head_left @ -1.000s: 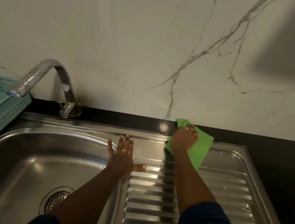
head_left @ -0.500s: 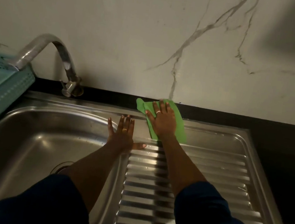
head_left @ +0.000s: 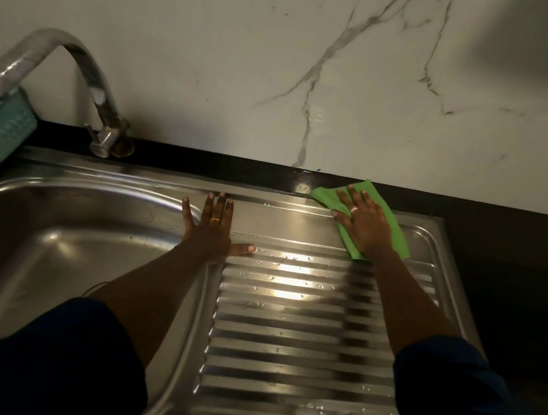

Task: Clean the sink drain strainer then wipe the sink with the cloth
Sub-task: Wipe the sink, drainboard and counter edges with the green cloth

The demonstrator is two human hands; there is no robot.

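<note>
Cloth [head_left: 398, 237], long axis diagonal back-left to front-right, at sink [head_left: 287, 314] back edge under flat right hand [head_left: 363, 224]. Left hand [head_left: 211, 230] splayed flat on basin [head_left: 53, 249] rim.

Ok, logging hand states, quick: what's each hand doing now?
Left hand: open, flat on the sink, holding nothing.
Right hand: open, pressing the green cloth flat.

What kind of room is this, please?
Most likely a home kitchen: a steel sink with a ribbed drainboard, a curved tap by the marble-look wall, and a green cloth pressed on the steel.
</note>
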